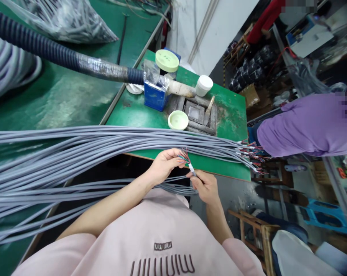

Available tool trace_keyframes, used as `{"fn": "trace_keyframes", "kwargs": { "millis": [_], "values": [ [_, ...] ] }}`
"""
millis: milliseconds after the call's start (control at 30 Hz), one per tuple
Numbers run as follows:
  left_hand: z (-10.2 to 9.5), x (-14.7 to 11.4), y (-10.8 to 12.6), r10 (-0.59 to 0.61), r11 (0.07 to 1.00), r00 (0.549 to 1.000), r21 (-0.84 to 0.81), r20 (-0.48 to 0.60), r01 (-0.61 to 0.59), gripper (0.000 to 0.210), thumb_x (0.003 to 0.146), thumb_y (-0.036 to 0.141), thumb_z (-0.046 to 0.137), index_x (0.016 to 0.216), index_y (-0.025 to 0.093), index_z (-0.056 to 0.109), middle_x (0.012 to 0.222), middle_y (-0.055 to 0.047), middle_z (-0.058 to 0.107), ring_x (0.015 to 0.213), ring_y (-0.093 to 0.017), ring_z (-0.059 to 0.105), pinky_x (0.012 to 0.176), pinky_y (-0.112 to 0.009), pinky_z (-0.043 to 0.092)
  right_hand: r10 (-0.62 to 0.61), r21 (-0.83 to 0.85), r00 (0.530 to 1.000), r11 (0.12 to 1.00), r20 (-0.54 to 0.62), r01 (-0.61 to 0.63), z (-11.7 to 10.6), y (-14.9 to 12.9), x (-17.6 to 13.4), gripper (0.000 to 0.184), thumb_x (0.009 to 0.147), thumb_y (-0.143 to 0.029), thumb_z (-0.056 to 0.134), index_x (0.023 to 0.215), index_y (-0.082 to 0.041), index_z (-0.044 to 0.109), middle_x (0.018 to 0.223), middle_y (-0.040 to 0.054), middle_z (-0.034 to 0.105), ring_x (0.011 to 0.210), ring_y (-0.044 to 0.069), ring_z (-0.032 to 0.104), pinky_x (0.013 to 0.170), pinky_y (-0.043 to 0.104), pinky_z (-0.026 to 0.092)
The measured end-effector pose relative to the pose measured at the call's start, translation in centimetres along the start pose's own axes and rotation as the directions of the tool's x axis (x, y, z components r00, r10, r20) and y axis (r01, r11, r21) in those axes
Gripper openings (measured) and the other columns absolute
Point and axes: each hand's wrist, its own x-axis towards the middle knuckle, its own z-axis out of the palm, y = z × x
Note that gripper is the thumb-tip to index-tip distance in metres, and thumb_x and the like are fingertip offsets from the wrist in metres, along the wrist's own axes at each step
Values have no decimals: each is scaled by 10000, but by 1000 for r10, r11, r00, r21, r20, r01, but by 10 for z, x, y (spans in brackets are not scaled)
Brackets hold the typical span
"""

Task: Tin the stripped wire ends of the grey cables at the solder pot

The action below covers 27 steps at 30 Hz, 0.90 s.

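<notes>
Between my hands is the stripped end of a grey cable [193,173], with a white sleeve [191,167] below its fanned-out coloured wires [185,156]. My right hand [205,185] grips the grey jacket just under the sleeve. Thumb and fingers of my left hand [167,164] pinch at some of the thin wires from the left side. A thick bundle of grey cables [150,138] lies across the green table beyond my hands, its stripped ends [252,157] hanging at the right edge. More grey cables [104,188] run in front of my body, beneath my left forearm.
On the green table [233,115] stand a solder pot [194,112], a pale green dish [178,120], a white jar [204,85] and a blue box [155,96]. A ribbed hose [98,68] reaches over them. At right are a person in purple [305,126] and a wooden stool [265,237].
</notes>
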Motion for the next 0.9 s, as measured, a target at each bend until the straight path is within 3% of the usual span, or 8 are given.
{"fn": "trace_keyframes", "kwargs": {
  "millis": [167,500,733,900],
  "values": [
    [2,-1,0,-27,1000,1000,-6,8,27,213,591,240,820,687,127,668,644,-7,632,557,-79,537,562,-212,435,1,-72,1000,997,-17,-2,0,0,-1,277,898,-379,510,866,-204,722,534,-10,572,512,125,542,515,244,429],
    [4,-1,1,34,997,999,77,-36,-31,196,610,253,808,630,129,658,595,1,619,558,-77,524,586,-216,424,-46,-117,999,992,-13,44,1,2,0,260,914,-359,498,886,-213,712,539,-13,580,530,135,578,559,250,449],
    [4,-3,-12,-163,968,986,-188,23,164,226,596,234,806,693,127,633,608,1,600,558,-83,545,566,-212,443,-111,-124,993,987,-29,107,1,5,-2,249,915,-347,506,886,-216,716,537,-14,571,532,139,576,585,262,458],
    [4,0,-16,-178,945,980,-264,86,194,175,642,210,755,693,132,606,622,2,580,549,-94,552,554,-227,467,-143,-132,990,981,-14,140,2,5,-2,269,914,-373,507,897,-214,724,511,-15,555,544,149,590,601,265,470]
  ]
}}
